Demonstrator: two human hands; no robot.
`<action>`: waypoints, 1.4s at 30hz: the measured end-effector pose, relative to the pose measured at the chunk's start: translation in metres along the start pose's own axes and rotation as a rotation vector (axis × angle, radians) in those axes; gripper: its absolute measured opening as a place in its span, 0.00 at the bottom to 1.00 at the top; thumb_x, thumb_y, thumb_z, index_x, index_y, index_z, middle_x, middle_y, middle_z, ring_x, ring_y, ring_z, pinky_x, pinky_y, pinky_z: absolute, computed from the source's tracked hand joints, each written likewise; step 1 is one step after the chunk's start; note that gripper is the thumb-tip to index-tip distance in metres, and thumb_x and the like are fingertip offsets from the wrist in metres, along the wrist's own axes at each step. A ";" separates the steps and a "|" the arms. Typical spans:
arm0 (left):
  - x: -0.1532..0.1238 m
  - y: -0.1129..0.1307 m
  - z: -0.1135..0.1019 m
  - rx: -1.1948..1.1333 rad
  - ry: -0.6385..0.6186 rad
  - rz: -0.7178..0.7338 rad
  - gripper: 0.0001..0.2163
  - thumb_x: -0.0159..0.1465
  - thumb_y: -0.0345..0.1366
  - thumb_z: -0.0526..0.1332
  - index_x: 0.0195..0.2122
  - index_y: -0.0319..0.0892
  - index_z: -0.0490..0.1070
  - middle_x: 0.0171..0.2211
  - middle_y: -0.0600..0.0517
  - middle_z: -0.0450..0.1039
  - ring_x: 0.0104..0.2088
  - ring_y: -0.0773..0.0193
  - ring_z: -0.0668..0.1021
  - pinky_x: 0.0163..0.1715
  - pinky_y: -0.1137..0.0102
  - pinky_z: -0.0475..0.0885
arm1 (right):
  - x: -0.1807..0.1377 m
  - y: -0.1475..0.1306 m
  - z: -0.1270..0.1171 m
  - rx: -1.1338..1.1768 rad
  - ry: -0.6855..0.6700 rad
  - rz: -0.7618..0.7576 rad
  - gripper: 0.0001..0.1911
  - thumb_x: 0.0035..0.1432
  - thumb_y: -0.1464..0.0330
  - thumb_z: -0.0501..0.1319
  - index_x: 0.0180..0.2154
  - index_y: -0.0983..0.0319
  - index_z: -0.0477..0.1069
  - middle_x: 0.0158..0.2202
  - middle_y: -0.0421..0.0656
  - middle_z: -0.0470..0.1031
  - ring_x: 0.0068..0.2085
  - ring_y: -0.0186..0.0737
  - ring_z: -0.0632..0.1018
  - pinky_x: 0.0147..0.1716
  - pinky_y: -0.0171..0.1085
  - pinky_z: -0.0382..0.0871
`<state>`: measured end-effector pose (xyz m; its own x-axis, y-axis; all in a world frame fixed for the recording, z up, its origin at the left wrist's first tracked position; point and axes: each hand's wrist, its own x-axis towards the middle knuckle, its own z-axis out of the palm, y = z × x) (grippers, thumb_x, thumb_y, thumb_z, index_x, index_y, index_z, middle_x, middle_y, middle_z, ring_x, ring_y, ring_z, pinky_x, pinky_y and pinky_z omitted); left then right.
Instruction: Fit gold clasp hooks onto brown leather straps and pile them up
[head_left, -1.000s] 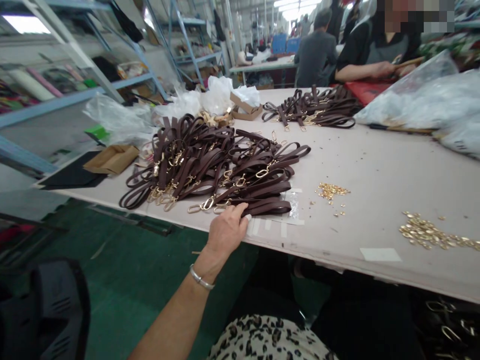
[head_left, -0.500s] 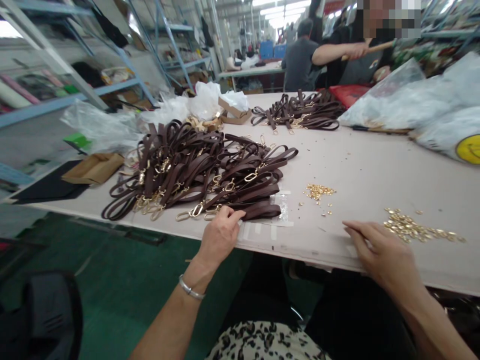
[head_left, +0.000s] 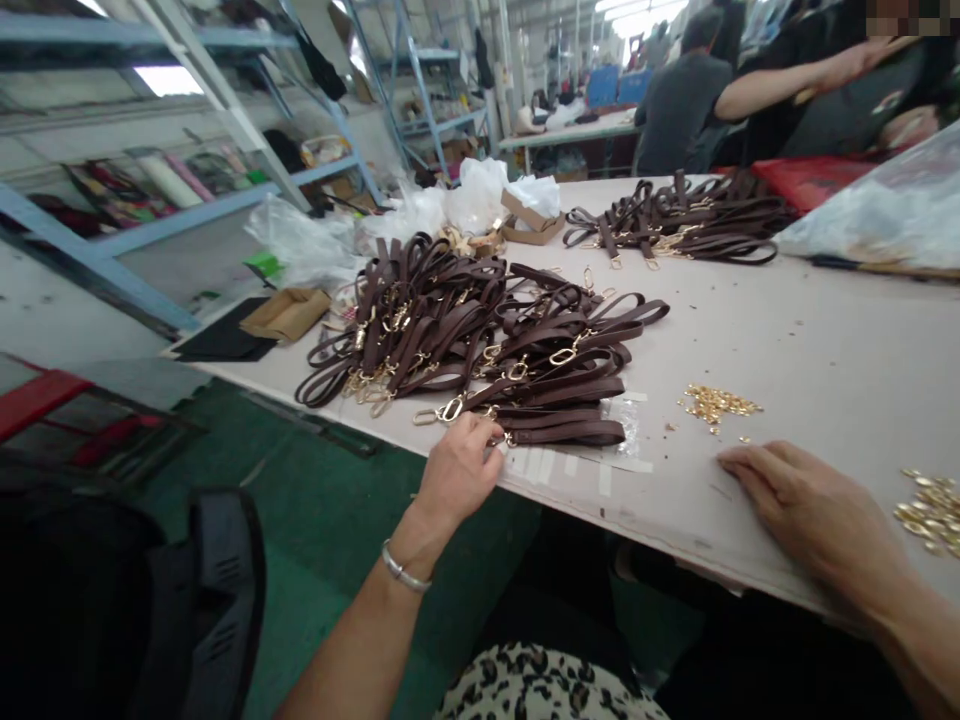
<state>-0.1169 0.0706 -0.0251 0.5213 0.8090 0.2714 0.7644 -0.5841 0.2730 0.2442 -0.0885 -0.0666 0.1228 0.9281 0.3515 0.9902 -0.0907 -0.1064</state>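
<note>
A big heap of dark brown leather straps (head_left: 480, 335) with gold clasps lies on the beige worktable (head_left: 825, 340). My left hand (head_left: 456, 470) is at the table's near edge, its fingers curled and pinched on the end of the nearest brown strap (head_left: 566, 432), beside a gold clasp (head_left: 442, 412). My right hand (head_left: 810, 510) lies flat on the table with fingers stretched out, holding nothing, between two small piles of gold rivets (head_left: 716, 403) and gold rings (head_left: 934, 508).
A second heap of brown straps (head_left: 682, 215) lies at the far side, next to clear plastic bags (head_left: 885, 215). Cardboard boxes (head_left: 529, 215) and white bags stand behind the near heap. Other people (head_left: 679, 105) work beyond the table. Blue metal shelves (head_left: 187, 190) line the left.
My right hand came into view and settled flat on the table. My left hand's fingers curled onto the nearest strap's end. The camera swung slightly left.
</note>
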 end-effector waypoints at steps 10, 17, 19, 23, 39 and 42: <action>0.010 0.002 -0.005 0.056 -0.148 0.150 0.15 0.62 0.24 0.56 0.47 0.42 0.74 0.43 0.47 0.70 0.45 0.57 0.73 0.47 0.63 0.72 | 0.008 -0.006 -0.006 0.155 0.008 -0.022 0.17 0.62 0.57 0.51 0.35 0.54 0.77 0.34 0.47 0.78 0.32 0.50 0.79 0.32 0.46 0.70; 0.013 0.007 -0.015 0.042 -0.182 0.237 0.10 0.62 0.23 0.57 0.41 0.41 0.71 0.41 0.48 0.73 0.44 0.56 0.71 0.49 0.61 0.70 | -0.014 -0.019 -0.021 0.342 0.052 0.436 0.17 0.56 0.50 0.58 0.35 0.52 0.77 0.31 0.46 0.81 0.29 0.53 0.81 0.24 0.45 0.70; 0.010 0.010 -0.016 0.029 -0.189 0.252 0.12 0.63 0.22 0.55 0.43 0.41 0.70 0.41 0.47 0.73 0.44 0.56 0.72 0.49 0.61 0.69 | -0.023 -0.032 -0.025 0.498 0.065 0.505 0.19 0.52 0.47 0.62 0.34 0.53 0.79 0.32 0.44 0.82 0.32 0.52 0.82 0.25 0.42 0.73; 0.001 0.023 -0.017 0.005 -0.178 0.262 0.14 0.65 0.22 0.52 0.48 0.40 0.72 0.41 0.46 0.73 0.44 0.55 0.72 0.47 0.61 0.70 | -0.036 -0.072 -0.026 0.867 0.061 0.581 0.21 0.47 0.50 0.68 0.37 0.58 0.80 0.33 0.43 0.83 0.32 0.47 0.83 0.31 0.38 0.80; -0.023 0.116 0.009 -1.588 -0.401 -0.514 0.08 0.63 0.33 0.63 0.42 0.39 0.72 0.37 0.48 0.79 0.34 0.65 0.81 0.33 0.73 0.73 | -0.022 -0.134 -0.036 1.162 0.114 0.530 0.06 0.57 0.61 0.68 0.34 0.57 0.79 0.29 0.40 0.79 0.30 0.35 0.79 0.29 0.30 0.76; -0.028 0.125 0.015 -1.658 -0.407 -0.487 0.10 0.61 0.33 0.66 0.43 0.38 0.76 0.32 0.51 0.79 0.31 0.69 0.79 0.32 0.75 0.70 | -0.018 -0.139 -0.036 1.210 0.082 0.510 0.06 0.58 0.62 0.68 0.36 0.56 0.79 0.32 0.40 0.80 0.31 0.35 0.79 0.29 0.31 0.76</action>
<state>-0.0305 -0.0238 -0.0122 0.6352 0.7256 -0.2647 -0.1510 0.4528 0.8787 0.1067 -0.1053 -0.0249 0.5085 0.8578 0.0746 0.1509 -0.0035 -0.9885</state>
